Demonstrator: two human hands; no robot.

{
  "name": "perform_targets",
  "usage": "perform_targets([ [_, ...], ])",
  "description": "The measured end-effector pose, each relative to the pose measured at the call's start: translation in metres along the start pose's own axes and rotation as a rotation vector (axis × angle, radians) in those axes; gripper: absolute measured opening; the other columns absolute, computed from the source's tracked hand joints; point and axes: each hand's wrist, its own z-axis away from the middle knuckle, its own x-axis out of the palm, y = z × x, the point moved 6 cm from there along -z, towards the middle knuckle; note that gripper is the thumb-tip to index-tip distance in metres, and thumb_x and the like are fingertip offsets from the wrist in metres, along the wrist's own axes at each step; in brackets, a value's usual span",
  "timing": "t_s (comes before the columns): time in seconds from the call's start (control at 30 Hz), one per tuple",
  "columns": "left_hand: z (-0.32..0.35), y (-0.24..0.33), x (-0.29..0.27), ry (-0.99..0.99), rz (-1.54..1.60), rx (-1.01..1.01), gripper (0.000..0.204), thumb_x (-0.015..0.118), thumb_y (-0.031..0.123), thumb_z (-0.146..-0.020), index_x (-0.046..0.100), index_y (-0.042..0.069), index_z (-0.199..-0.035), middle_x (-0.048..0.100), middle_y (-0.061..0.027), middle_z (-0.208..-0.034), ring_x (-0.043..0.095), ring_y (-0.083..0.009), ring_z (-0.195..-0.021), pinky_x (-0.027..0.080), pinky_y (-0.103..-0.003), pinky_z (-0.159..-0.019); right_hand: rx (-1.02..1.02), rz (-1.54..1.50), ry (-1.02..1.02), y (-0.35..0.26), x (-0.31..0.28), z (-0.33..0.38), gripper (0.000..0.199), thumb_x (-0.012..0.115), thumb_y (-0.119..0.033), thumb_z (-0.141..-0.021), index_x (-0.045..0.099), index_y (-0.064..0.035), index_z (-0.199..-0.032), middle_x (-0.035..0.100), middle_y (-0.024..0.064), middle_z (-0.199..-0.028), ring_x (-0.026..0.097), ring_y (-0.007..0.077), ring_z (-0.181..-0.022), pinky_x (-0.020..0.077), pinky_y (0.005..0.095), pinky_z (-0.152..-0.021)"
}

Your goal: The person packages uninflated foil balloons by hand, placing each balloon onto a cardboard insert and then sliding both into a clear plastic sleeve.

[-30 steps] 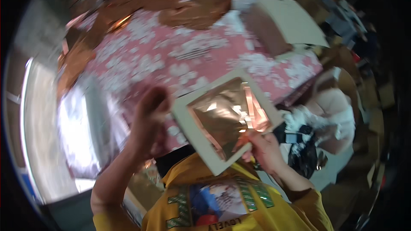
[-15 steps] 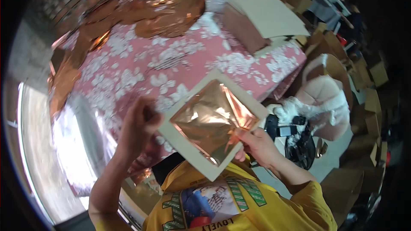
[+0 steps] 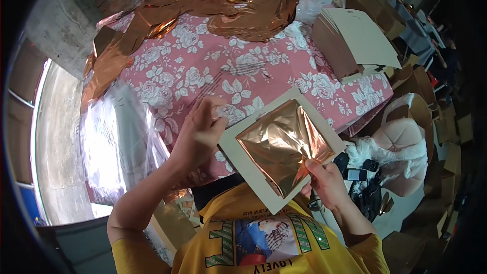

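Note:
A square cream card frame with shiny copper-coloured foil across its middle is tilted cornerwise in front of my chest. My right hand grips its lower right side, thumb on top over the foil's edge and fingers underneath. Off the frame's left corner, my left hand is raised over the table, its fingers half bent and apart, with nothing visible in them. Motion slightly blurs its thumb.
A pink floral cloth covers the table. Crumpled copper foil lies along its far side, and a stack of cream boards stands at far right. Clear plastic is at left; a padded chair and cardboard boxes are at right.
The view has shifted, so the table and boards appear farther right. My left hand has loosened from a closed, blurred shape to parted fingers. My right hand keeps its grip on the frame.

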Motion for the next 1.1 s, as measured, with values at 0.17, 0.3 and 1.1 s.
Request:
perform_targets([
  [0.17, -0.002, -0.001, 0.001, -0.069, -0.026, -0.140, 0.030, 0.064, 0.006, -0.085, 0.047, 0.005, -0.110, 0.045, -0.0153, -0.067, 0.053, -0.0305, -0.064, 0.044, -0.042, -0.063, -0.013, -0.035, 0.019, 0.002, -0.003, -0.001, 0.028, 0.056, -0.028, -0.099, 0.065, -0.0019, -0.092, 0.068, 0.0089, -0.074, 0.061, 0.0132, -0.052, 0.0472, 0.0260, -0.047],
  [0.3, 0.000, -0.008, 0.002, 0.052, -0.147, -0.018, 0.026, 0.065, 0.005, -0.086, 0.051, 0.005, -0.108, 0.050, -0.0078, -0.071, 0.053, -0.0223, -0.063, 0.042, -0.036, -0.058, -0.019, -0.015, -0.001, 0.004, -0.002, -0.003, 0.035, 0.052, -0.031, -0.102, 0.065, 0.0002, -0.094, 0.066, 0.0074, -0.071, 0.063, 0.0127, -0.055, 0.0522, 0.0245, -0.049],
  [1.1, 0.032, 0.017, -0.001, 0.027, -0.380, 0.234, 0.033, 0.076, 0.024, -0.076, 0.056, 0.008, -0.096, 0.048, -0.0100, -0.106, 0.043, -0.0332, -0.110, 0.038, -0.045, -0.096, -0.014, 0.114, -0.064, 0.004, -0.020, 0.012, 0.038, 0.053, -0.033, -0.101, 0.067, 0.0014, -0.091, 0.066, 0.0072, -0.070, 0.063, 0.0120, -0.056, 0.0510, 0.0234, -0.049],
])
